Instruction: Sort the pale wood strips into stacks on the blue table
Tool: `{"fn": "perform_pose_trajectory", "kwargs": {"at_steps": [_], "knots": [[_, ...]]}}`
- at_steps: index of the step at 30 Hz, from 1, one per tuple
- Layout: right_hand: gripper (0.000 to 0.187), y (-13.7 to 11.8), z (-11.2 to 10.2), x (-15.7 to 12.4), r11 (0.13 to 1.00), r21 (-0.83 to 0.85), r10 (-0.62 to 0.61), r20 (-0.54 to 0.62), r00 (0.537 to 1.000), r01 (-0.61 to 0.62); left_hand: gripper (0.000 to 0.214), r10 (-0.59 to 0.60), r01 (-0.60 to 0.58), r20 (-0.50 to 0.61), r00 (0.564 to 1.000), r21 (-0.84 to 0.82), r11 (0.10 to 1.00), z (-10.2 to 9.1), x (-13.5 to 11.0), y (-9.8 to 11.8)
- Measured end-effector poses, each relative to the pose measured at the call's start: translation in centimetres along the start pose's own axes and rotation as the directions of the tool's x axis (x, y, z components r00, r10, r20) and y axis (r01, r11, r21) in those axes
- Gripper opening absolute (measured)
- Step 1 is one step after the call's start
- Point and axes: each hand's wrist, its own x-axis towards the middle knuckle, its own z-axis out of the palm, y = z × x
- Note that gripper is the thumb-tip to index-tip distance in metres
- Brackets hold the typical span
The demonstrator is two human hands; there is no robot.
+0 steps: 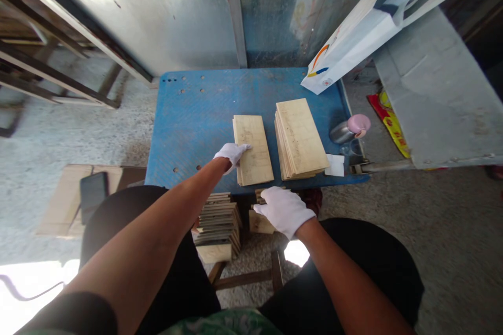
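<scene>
Work looks partway: the left hand (pixel 230 153) touches the low board stack (pixel 258 154) at twelve o'clock, its grip unclear, the right hand (pixel 286 212) spreads its fingers, seemingly empty, a taller stack (pixel 301 138) stands at one, and the lower boards (pixel 219 224) at eleven apparently remain.

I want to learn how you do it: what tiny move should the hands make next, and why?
Maybe the right hand should close on a board from the small pile below the table edge. Its fingers are right by those boards, while the left hand rests on the thinner stack on the blue table.
</scene>
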Motion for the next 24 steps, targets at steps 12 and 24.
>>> {"fn": "perform_pose_trajectory", "kwargs": {"at_steps": [12,24], "knots": [[0.036,0.1,0.0,0.1,1.0,-0.005,0.007,0.02,1.0,-0.007,0.055,-0.08,-0.01,0.121,0.989,0.607,0.795,-1.4,1.0,1.8],[0.035,0.3,0.3,0.3,1.0,0.005,-0.001,0.013,1.0,0.001,0.052,0.016,-0.068,0.071,0.997,0.835,0.545,-3.0,1.1,3.2]]}}
